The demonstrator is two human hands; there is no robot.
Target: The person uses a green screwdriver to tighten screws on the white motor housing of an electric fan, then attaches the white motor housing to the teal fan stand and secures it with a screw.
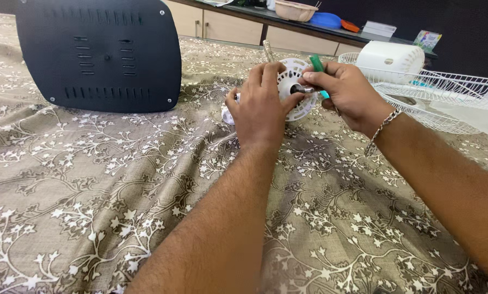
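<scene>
My left hand (261,106) grips a white round fan motor housing (296,90) that stands on a floral brown cloth (118,179). The disc-shaped front has holes and a dark centre. My right hand (346,92), with a chain bracelet at the wrist, holds a green-handled screwdriver (317,64). Its metal tip points into the middle of the housing. Both hands touch the housing, the left from behind and the left side, the right from the right side.
A large dark plastic panel (99,54) with slots stands at the back left. White wire fan grilles (440,87) and a white plastic part (391,61) lie at the right. A counter (331,30) with bowls and lids runs behind.
</scene>
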